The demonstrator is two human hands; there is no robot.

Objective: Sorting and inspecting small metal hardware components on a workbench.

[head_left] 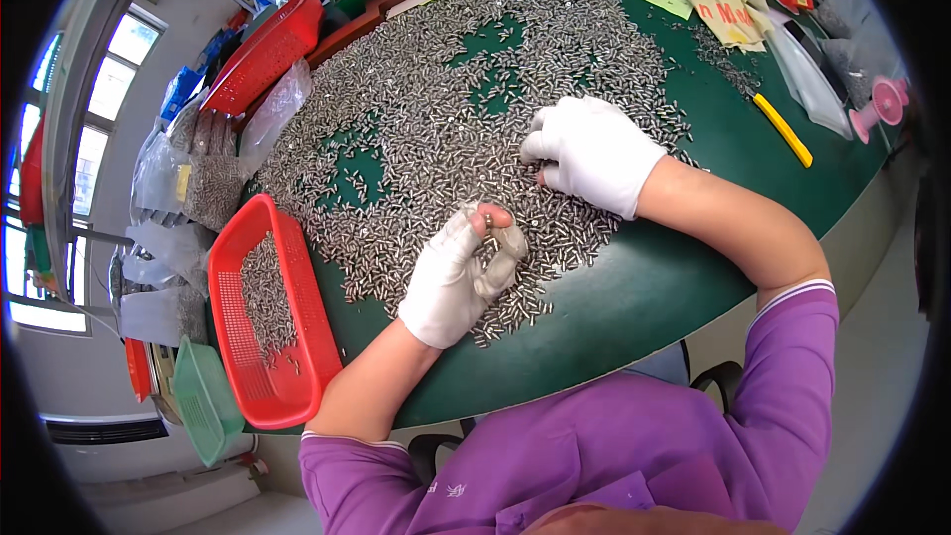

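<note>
Left hand [441,282] pinches a metal pin [487,222]; right hand [599,154] curls its fingers over the pin heap [416,89], grip unclear; red plastic basket [309,322] at the desk's [634,307] left edge

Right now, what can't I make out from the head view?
- Head: whether the white-gloved right hand grips any small silver metal pieces; its back hides this.
- Head: palm of the white-gloved left hand; curled fingers hide it.
- Head: the pieces' end shapes; too small.
- Head: right side of the pale-green plastic basket; the nearer red plastic basket covers it.
</note>
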